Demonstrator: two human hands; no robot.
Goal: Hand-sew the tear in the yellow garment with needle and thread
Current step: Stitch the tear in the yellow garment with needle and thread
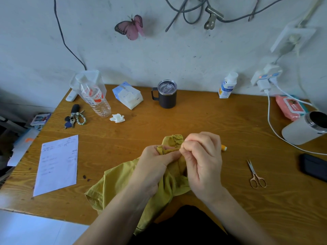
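Observation:
The yellow garment lies crumpled on the wooden table in front of me, its lower part hanging over the near edge. My left hand grips a bunched fold of the fabric between thumb and fingers. My right hand is closed in a pinch right against that fold, at the spot where thumb and forefinger meet the cloth. The needle and thread are too small to make out. A small orange-tipped object peeks out behind my right hand.
Small scissors lie to the right. A dark phone, white canister and charging cable stand far right. A paper sheet, keys, plastic bottle, tissue pack and dark mug sit left and back.

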